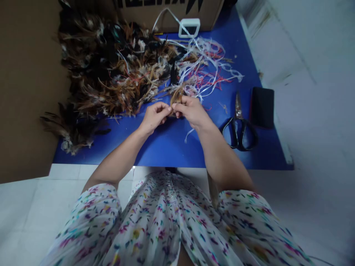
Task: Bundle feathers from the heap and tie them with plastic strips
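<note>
My left hand (155, 116) is closed in a pinch, its fingertips meeting those of my right hand (190, 111); what it holds is too small to make out. Between the fingers of my right hand is a small bunch of brown feathers (176, 96), sticking up past the fingertips. A large heap of brown and black feathers (111, 70) lies beyond and to the left of both hands. Just beyond my right hand are tangled white ribbons (212, 75) with pink-red threads (217, 82) among them.
Black-handled scissors (239, 127) and a dark phone-like object (262, 107) lie at the right of the blue table (172, 147). A cardboard box (205, 14) and a small white-framed device (189, 28) stand at the back. Brown cardboard (27, 88) rises at the left.
</note>
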Motion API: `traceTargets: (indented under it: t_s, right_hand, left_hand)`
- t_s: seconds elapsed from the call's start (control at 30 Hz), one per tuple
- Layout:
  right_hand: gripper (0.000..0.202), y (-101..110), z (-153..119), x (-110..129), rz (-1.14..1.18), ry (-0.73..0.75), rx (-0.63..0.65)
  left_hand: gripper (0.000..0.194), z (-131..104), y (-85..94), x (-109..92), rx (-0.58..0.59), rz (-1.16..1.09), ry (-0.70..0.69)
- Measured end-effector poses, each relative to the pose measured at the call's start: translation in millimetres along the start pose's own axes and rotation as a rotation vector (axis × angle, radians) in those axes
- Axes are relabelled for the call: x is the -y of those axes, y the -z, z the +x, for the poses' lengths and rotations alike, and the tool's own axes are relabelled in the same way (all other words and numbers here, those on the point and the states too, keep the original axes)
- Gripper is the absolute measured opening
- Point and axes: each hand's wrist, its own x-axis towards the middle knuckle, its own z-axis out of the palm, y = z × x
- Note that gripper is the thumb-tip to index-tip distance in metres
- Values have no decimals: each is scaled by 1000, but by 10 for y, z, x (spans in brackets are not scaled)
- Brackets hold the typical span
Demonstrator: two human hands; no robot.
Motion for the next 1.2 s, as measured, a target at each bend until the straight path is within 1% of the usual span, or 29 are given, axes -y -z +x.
traceTargets:
  t_s: [0.13, 0.3, 0.4, 0.53, 0.67, 0.77, 0.87, 1.0, 1.07, 1.13, 1.2]
  right_hand:
    - [22, -55, -6, -36, 27, 26, -32]
    - [19, -108, -4, -70, 40, 35, -58]
    - [18, -122, -12, -65, 50, 34, -65]
    - [15, -110, -34, -38, 25, 23, -43]
    - [21, -55, -25, -48, -4, 13, -8]
    - [27, -4, 11, -81, -14, 34, -75]
    - [34, 32, 43, -97, -38, 49, -144]
    - [40, 52, 52, -83, -28, 48, -184]
    - [38, 62, 54, -82, -10, 57, -199]
    - [35, 77, 61, -92, 0, 79, -214]
    - [31, 94, 73, -107, -9, 100, -224]
  left_hand:
    - [13, -7, -25, -3, -13, -1, 9]
    - [12, -5, -59, -9, -55, -16, 43]
    - [13, 0, -54, -3, -60, -28, 46]
    - [16, 0, -38, 0, -49, -48, 39]
    - [18, -2, -32, -9, -57, -66, 41]
    - [17, 11, -18, -12, -92, -74, 55]
    - [16, 50, 19, 5, -157, -94, 57]
    - [19, 141, 99, 68, -245, -85, -1]
    - [21, 186, 141, 104, -250, -57, -23]
    - [22, 214, 176, 128, -258, 2, -59]
    - [23, 215, 199, 133, -300, 105, -142]
